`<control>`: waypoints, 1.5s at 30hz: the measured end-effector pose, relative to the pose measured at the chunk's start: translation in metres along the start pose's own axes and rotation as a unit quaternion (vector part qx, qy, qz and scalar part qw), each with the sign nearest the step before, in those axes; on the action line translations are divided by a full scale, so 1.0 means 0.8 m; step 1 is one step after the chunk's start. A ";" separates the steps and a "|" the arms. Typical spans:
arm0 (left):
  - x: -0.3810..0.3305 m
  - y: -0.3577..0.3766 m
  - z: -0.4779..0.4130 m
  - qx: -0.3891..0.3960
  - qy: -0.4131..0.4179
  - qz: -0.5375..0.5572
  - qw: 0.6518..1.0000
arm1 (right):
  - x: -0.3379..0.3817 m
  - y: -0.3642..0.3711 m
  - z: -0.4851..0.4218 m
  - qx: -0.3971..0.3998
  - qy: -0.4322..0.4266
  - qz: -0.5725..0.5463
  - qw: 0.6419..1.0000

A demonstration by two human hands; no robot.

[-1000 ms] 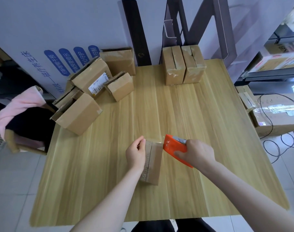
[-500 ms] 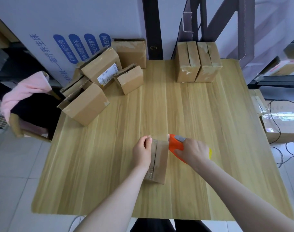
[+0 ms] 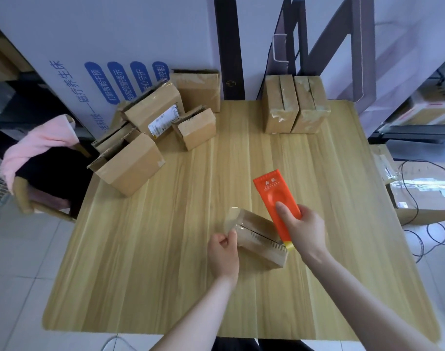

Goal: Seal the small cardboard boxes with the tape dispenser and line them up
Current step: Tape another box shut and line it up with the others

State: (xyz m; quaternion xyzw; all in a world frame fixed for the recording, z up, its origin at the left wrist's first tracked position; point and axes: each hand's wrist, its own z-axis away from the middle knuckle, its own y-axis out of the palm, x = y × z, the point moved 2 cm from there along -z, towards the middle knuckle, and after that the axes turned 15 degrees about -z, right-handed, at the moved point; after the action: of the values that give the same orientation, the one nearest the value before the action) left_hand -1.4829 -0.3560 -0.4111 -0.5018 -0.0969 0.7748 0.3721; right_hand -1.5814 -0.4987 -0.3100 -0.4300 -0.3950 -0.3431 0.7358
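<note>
Light wooden table (image 3: 165, 274) filled the frame. Small brown cardboard box (image 3: 256, 239) lay skewed just toward 6 o'clock of table centre, with clear tape over its 10 o'clock end. Left hand (image 3: 222, 254) was at the box's 8 o'clock corner, fingers curled, thumb and forefinger pinching that corner. Right hand (image 3: 305, 231) gripped orange plastic tape dispenser (image 3: 274, 196), thumb pressed flat on top. The dispenser pointed to 11 o'clock, its yellow tail at the box's 3 o'clock end. Two taped cardboard boxes (image 3: 279, 107) stood side by side at the table's 1 o'clock edge. Pile of open cardboard boxes (image 3: 130, 168) sat at 10 o'clock. Pink cloth (image 3: 39, 145) hung off-table at 9 o'clock.
</note>
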 end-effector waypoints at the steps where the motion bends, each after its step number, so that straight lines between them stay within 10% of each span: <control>1: -0.005 -0.003 -0.006 0.008 0.003 -0.007 1.000 | 0.001 0.003 0.000 0.007 -0.002 0.006 1.000; 8: -0.074 -0.016 -0.072 0.002 0.245 -0.241 0.939 | 0.006 0.019 0.015 0.040 -0.050 0.139 0.988; 14: -0.096 -0.014 -0.082 0.072 0.268 -0.414 0.867 | 0.001 0.020 0.022 0.034 -0.059 0.131 0.989; 25: -0.062 0.017 -0.078 0.246 0.150 -0.072 0.955 | -0.001 -0.003 0.008 0.027 0.009 -0.021 0.999; 45: -0.031 0.047 -0.109 0.338 -0.082 0.059 0.936 | -0.007 0.001 0.014 -0.005 0.032 -0.090 0.995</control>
State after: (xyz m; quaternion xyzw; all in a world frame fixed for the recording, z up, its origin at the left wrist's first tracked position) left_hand -1.4212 -0.4187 -0.4549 -0.2855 0.1706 0.8209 0.4642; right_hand -1.5868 -0.4874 -0.3116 -0.3853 -0.4067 -0.4230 0.7122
